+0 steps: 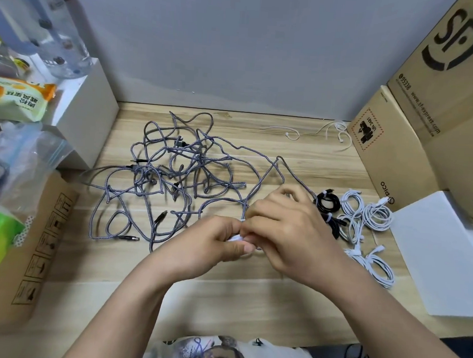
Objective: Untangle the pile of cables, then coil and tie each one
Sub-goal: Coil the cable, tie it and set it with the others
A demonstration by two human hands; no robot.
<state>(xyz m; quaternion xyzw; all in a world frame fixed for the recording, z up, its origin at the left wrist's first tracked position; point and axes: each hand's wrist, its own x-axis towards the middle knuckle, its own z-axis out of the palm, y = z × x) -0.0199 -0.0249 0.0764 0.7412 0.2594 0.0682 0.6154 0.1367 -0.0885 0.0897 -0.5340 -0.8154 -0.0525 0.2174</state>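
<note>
A tangled pile of grey braided cables [174,175] sprawls across the middle of the wooden table [251,285]. My left hand [209,246] and my right hand [287,231] meet just right of the pile, fingers curled together around a small white tie [236,238] and a coiled grey cable that the hands mostly hide. One grey strand [294,171] runs from the pile in under my right hand. Coiled black cables [328,205] with white ties lie right of my right hand. Several coiled white cables [370,228] lie beyond them.
Loose white ties [335,131] lie at the back right by stacked cardboard boxes [427,121]. A white foam block [441,255] sits at the right edge. On the left are a cardboard box [31,249], plastic bags [23,160] and a white box [87,114].
</note>
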